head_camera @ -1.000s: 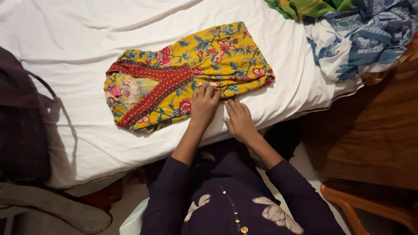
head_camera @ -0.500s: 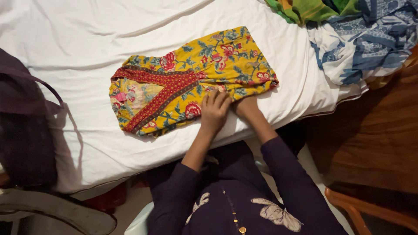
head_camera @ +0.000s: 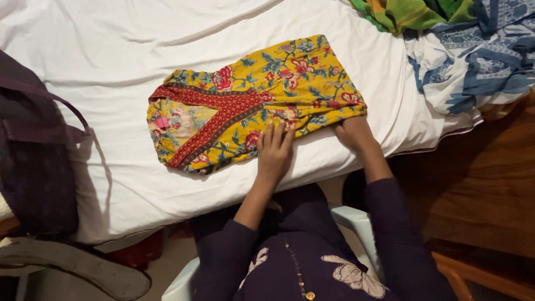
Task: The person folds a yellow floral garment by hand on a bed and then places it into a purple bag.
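A yellow flowered dress [head_camera: 253,103] lies folded on the white sheet of the bed [head_camera: 111,56], its red patterned neck band pointing away from the person's right. The left hand [head_camera: 274,150] rests flat on the near edge of the dress, fingers [head_camera: 271,134] spread and straight, pressing the cloth down rather than gripping it. The right hand [head_camera: 354,134] has slid along that same near edge — a second ago it lay just beside the left hand, and now it sits at the far right corner of the dress, fingers tucked at or under the hem; whether they pinch the cloth I cannot tell. The two hands are now well apart along the dress, which suggests the fold is being smoothed or its end is about to be lifted. Beyond the right corner of the dress lies a heap of blue-and-white cloth [head_camera: 473,61] with a green cloth [head_camera: 412,11] — untouched. A dark garment [head_camera: 33,145] lies left of the dress.
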